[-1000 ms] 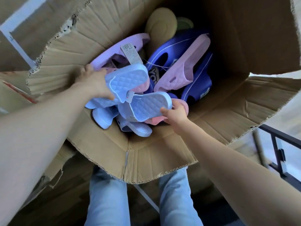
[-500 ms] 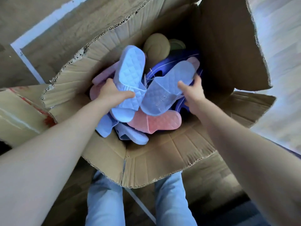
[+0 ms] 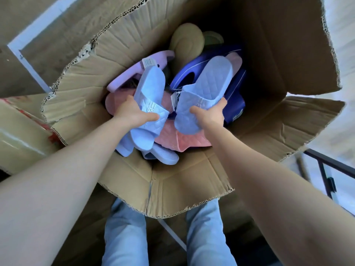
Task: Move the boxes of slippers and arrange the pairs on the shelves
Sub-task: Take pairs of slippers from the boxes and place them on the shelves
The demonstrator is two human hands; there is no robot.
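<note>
Evidently early on, both hands are full, the left hand point(image 3: 134, 114) gripping one pale blue slipper point(image 3: 148, 96) and the right hand point(image 3: 210, 114) its match point(image 3: 203, 89) above the open cardboard box point(image 3: 172, 181), still heaped with pairs, no shelf shown, perhaps the dark frame point(image 3: 326, 169).

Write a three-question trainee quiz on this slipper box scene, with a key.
1. True or false: each hand holds one light blue slipper.
2. Which colour lies directly under the held slippers? A pink B green C black
3. Fill in: the slippers sit in an open ____ box.

Key: 1 true, left hand grips the left slipper, right hand grips the right slipper. 2 A, the pink slipper. 3 cardboard, the box.
</note>
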